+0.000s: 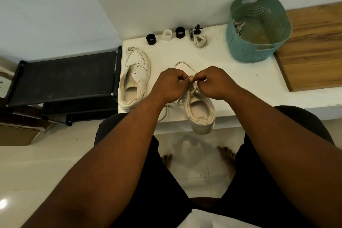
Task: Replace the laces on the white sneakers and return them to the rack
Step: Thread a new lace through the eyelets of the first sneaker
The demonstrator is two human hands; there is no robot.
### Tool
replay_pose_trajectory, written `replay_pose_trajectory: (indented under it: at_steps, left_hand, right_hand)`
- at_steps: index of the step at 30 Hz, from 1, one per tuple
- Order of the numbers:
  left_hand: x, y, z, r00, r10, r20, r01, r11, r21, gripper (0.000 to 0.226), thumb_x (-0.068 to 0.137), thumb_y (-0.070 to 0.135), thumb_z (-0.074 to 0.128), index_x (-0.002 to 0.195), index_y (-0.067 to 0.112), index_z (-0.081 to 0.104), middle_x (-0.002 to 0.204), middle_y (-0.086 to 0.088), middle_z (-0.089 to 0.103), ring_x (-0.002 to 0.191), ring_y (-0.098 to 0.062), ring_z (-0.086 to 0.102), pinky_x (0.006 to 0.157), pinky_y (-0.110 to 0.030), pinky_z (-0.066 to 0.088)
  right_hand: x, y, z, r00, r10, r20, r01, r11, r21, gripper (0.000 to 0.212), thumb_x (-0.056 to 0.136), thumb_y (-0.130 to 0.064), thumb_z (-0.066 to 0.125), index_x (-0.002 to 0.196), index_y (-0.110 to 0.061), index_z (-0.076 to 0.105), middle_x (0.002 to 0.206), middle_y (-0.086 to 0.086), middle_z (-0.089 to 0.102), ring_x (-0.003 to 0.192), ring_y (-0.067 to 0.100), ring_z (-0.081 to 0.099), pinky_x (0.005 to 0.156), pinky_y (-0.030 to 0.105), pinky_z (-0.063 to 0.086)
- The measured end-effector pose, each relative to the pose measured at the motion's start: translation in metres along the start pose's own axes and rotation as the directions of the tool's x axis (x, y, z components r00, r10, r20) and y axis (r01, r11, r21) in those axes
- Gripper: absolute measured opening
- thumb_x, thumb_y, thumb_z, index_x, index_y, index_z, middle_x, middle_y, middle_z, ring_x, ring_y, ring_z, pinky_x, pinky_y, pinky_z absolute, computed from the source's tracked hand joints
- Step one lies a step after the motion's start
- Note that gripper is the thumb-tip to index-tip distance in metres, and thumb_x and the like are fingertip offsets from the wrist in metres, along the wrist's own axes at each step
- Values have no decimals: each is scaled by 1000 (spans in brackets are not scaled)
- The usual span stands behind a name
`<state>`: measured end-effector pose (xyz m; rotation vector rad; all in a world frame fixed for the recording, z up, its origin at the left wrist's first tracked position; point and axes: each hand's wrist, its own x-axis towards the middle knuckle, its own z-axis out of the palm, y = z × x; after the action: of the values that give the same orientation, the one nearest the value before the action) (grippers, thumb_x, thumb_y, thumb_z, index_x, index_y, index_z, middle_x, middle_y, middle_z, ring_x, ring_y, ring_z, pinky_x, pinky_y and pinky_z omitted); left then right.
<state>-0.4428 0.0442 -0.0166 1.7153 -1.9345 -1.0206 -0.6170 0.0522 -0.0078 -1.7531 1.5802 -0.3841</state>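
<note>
The lace point(185, 65) is pinched between curled fingers of the left hand point(169, 84) and the right hand point(215, 82), just above the near sneaker point(200, 114) at the table point(240, 83) edge, presumably so it can be tied or threaded; a loop is left lying beyond the knuckles. The other sneaker point(134, 79), unlaced, is set aside to the left, beside the dark rack point(63, 77); a teal basket point(259, 27) is stood further back.

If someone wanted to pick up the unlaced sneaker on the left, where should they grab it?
Probably by the heel collar of the unlaced sneaker, coming from above on the near side. Its mouth gapes open upward with no laces across it, so fingers could slip inside and the thumb pinch the padded heel.
</note>
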Motion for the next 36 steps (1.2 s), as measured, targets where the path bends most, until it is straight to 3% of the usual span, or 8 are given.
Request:
replay_pose_trajectory:
  at_steps: [5, 8, 12, 18, 21, 25, 32, 36]
  left_hand:
    - [4, -2, -1, 1000, -24, -10, 25, 995, 94, 26, 91, 24, 71, 68, 13, 75, 62, -2, 68, 50, -6, 52, 64, -35, 49]
    - [4, 1, -3, 1000, -20, -11, 21, 995, 101, 17, 90, 22, 73, 77, 14, 81, 60, 6, 66, 46, 1, 53, 62, -29, 48]
    - [4, 0, -6, 1000, -24, 11, 23, 997, 70, 10, 88, 17, 73, 86, 17, 83, 53, 20, 60, 43, 7, 53, 61, -24, 47]
    - [5, -6, -2, 999, -48, 8, 47, 998, 48, 13, 90, 26, 74, 82, 20, 83, 63, 12, 68, 50, 3, 55, 63, -26, 46]
    - [5, -2, -1, 999, -41, -18, 43, 991, 124, 15, 89, 33, 73, 84, 23, 83, 73, 12, 70, 62, -3, 60, 64, -26, 47]
    - [8, -1, -1, 1000, -25, -11, 27, 982, 187, 20, 86, 29, 71, 76, 14, 80, 75, -3, 74, 65, -17, 65, 67, -38, 56]
    - [10, -11, 0, 1000, -2, 31, 1, 1000, 26, 19, 90, 20, 73, 76, 8, 79, 71, -7, 73, 47, -2, 54, 69, -39, 53]
    - [8, -13, 11, 1000, -6, 26, 6, 1000, 20, 20, 89, 27, 77, 70, 22, 77, 61, 14, 67, 66, -8, 65, 72, -32, 52]
  right_hand:
    - [-3, -2, 2, 999, 34, 27, -34, 999, 33, 25, 83, -21, 73, 106, -29, 79, 93, -5, 74, 89, 15, 66, 81, 31, 53]
    - [-3, -3, 0, 998, 41, 55, -42, 999, 18, 27, 82, -23, 75, 108, -28, 79, 91, -4, 72, 87, 15, 64, 79, 30, 52]
    - [-1, -2, 1, 995, 101, 8, -101, 992, 80, 26, 83, -18, 70, 104, -28, 81, 104, -4, 77, 97, 16, 66, 91, 36, 55]
    - [-2, 3, 3, 992, 124, -25, -121, 989, 90, 21, 85, -24, 71, 103, -29, 80, 104, -7, 76, 97, 12, 66, 91, 35, 54]
    - [-9, 1, -4, 997, 72, 41, -72, 997, -19, 37, 78, -35, 82, 114, -30, 73, 100, -6, 72, 92, 12, 65, 79, 28, 49]
    - [-17, -1, -5, 998, 53, 23, -50, 989, -142, 53, 72, -36, 86, 121, -30, 67, 96, -11, 69, 83, 9, 63, 77, 27, 49]
    - [-19, 3, -1, 981, 173, -82, -177, 984, -37, 32, 78, -31, 79, 109, -32, 71, 87, -11, 72, 91, 12, 67, 86, 31, 54]
    - [-19, 6, -1, 975, 210, -78, -208, 978, 30, 25, 77, -27, 78, 100, -34, 70, 90, -9, 73, 92, 12, 68, 88, 33, 56]
